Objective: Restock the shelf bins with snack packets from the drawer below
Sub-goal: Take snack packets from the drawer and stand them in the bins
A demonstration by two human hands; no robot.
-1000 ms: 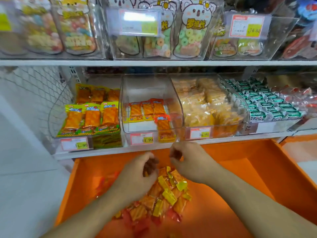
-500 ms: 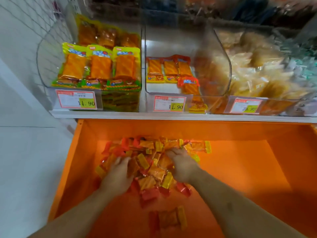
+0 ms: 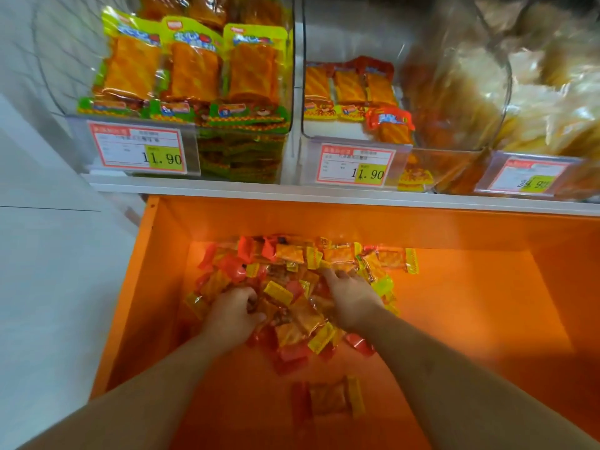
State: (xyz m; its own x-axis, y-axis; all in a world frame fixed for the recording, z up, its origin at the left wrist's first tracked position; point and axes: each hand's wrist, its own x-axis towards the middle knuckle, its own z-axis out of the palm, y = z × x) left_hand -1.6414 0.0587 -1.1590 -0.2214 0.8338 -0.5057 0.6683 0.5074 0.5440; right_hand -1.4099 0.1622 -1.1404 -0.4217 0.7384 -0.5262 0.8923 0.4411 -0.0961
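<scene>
Both hands have dropped from the shelf edge into the drawer point(image 3: 470, 228). Left hand point(image 3: 232, 315) curls round snack packets point(image 3: 292, 254) at 9 o'clock of the pile; right hand point(image 3: 352, 298) lies flat on them. I read it as another scoop starting; middle bin point(image 3: 354, 144) is nearly empty.

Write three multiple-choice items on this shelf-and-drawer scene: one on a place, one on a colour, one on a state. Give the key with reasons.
1. Where is the loose pile of snack packets?
A. in the drawer
B. on the floor
C. in the left bin

2. What colour is the drawer?
A. white
B. blue
C. orange

3. What are the hands doing?
A. hanging idle
B. digging in the pile
C. touching a price tag

Key: A, the packets lie on the drawer bottom; C, its walls are orange; B, the left hand and right hand are both in the packets.
</scene>
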